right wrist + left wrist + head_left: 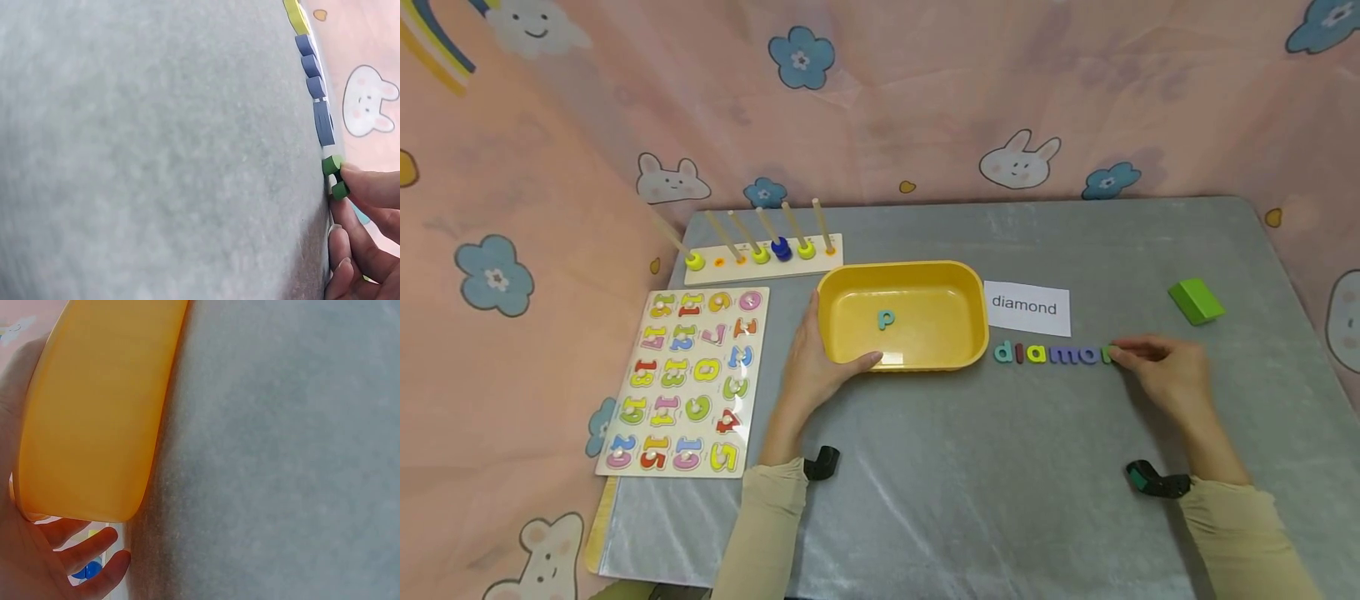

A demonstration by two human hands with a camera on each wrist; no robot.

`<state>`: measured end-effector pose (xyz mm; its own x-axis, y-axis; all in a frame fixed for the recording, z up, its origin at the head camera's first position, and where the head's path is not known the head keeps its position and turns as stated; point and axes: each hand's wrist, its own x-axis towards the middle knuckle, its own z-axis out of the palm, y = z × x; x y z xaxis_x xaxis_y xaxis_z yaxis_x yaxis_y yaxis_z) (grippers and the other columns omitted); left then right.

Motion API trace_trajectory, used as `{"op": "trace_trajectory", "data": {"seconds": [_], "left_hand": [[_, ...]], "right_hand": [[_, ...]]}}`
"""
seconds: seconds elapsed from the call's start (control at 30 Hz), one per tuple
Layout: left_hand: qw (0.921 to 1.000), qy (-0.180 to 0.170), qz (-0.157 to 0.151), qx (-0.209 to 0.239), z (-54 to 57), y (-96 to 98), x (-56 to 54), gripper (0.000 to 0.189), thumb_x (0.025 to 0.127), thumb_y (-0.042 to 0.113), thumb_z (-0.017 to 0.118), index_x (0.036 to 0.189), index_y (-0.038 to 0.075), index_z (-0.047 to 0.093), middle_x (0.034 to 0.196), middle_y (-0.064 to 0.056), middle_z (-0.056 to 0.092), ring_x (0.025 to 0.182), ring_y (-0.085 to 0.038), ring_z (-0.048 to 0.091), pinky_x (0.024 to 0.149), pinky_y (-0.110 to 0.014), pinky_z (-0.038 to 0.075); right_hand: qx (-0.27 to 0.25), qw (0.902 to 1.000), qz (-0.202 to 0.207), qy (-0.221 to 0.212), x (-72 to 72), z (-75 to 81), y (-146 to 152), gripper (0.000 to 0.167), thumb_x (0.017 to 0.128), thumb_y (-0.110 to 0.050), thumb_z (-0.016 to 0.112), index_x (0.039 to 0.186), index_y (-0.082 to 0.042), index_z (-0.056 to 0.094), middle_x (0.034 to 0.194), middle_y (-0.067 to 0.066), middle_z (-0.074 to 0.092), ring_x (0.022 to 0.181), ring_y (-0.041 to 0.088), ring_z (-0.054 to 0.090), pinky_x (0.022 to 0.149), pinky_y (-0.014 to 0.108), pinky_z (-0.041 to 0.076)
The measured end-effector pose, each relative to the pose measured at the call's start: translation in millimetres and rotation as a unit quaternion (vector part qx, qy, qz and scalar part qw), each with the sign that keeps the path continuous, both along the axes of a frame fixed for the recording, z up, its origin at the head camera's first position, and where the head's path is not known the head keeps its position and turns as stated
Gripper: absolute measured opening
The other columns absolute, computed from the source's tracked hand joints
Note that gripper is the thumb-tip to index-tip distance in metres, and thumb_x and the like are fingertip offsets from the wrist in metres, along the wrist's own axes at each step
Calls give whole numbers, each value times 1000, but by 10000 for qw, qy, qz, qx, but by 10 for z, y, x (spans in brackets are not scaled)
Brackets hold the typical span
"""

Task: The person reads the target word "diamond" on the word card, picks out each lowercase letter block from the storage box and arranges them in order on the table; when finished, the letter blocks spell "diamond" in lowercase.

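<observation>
My left hand (820,367) grips the left end of a yellow plastic tray (910,266), thumb over the front rim. In the left wrist view its fingers (94,551) spread around the tray's end. Inside the tray lies one teal letter (886,319), shaped like a p. My right hand (1168,371) pinches a green letter n (332,165) between thumb and fingers, at the right end of a letter row. That row reads teal d (1003,352), dark red i, yellow a, purple m (1063,355) and purple o (1088,355). Above it lies a white card (1028,310) printed "diamond".
A wooden number puzzle board (685,383) lies at the left. Behind it stands a peg counter (763,260) with yellow, orange and blue beads. A green block (1197,301) rests at the right. Pink patterned cloth (910,100) hangs behind the grey-covered table (970,500).
</observation>
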<state>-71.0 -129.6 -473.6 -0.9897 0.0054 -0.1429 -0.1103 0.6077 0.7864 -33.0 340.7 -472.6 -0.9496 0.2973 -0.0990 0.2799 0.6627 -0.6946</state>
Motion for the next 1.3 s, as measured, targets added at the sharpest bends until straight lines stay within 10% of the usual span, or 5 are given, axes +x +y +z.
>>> {"op": "trace_trajectory", "data": {"seconds": [0.33, 0.57, 0.67, 1.1, 1.3], "left_hand": [[10000, -20, 3, -23, -9, 3, 2, 138, 72, 62, 90, 172, 30, 1, 176, -10, 24, 155, -36, 34, 128, -60, 28], [10000, -19, 1, -15, -10, -2, 13, 139, 71, 63, 91, 172, 30, 1, 176, -9, 24, 154, -35, 35, 128, -60, 29], [10000, -6, 2, -27, -14, -1, 10, 140, 71, 62, 92, 172, 30, 1, 176, -10, 25, 155, -36, 34, 128, -60, 29], [10000, -26, -21, 14, -6, -1, -4, 138, 72, 61, 91, 172, 29, 1, 177, -11, 23, 156, -36, 32, 128, -60, 27], [10000, -33, -13, -36, -9, -5, -10, 138, 73, 63, 90, 172, 28, 1, 177, -11, 21, 157, -36, 31, 129, -60, 26]], "right_hand": [[301, 9995, -9, 55, -20, -48, -9, 27, 97, -21, 78, 110, 3, 81, 64, -45, 51, 64, -16, 48, 59, 14, 40], [671, 9962, -1, 550, -32, -10, -149, 24, 92, -8, 81, 112, 5, 77, 101, 25, 75, 76, -1, 52, 65, 16, 38], [582, 9936, 109, 960, -50, 26, -314, 27, 91, -4, 80, 114, 6, 74, 113, 29, 69, 91, 21, 58, 75, 22, 37], [-162, 9649, 1990, 1704, -245, 327, -1423, 35, 90, 3, 79, 123, 1, 68, 120, 20, 63, 112, 36, 55, 88, 44, 50], [-150, 9458, 3060, 1074, -459, 399, -1850, 43, 93, -6, 80, 134, -3, 66, 140, 17, 60, 132, 36, 52, 112, 57, 48]]}}
